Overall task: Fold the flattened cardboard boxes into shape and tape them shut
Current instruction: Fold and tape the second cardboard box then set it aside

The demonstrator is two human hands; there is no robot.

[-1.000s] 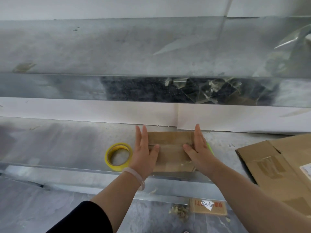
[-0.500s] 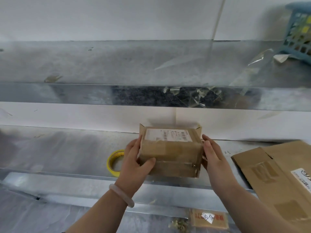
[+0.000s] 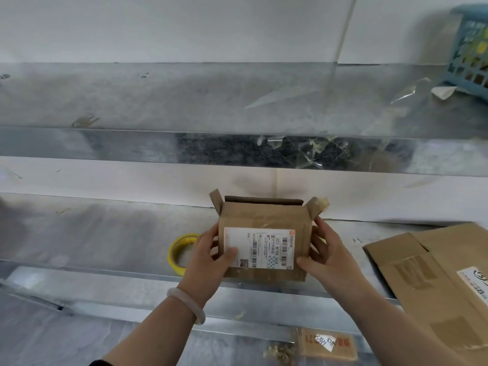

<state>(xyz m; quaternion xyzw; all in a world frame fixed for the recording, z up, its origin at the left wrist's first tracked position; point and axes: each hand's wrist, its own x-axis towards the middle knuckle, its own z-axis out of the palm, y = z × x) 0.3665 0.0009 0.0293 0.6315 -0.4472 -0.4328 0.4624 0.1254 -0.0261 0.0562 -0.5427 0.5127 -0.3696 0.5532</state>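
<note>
While held by left hand [image 3: 208,257] and right hand [image 3: 327,256], box [image 3: 264,220] at shelf [image 3: 105,233] edge

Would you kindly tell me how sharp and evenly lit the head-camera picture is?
Head view: the cardboard box and its label are fairly sharp, small print unreadable; the blue basket at the top right corner is smeared. Head view: the box throws a soft shadow on the white wall; the wall seam leans from wide-angle distortion; the metal shelf shows dull sheen, no hard glare.
</note>
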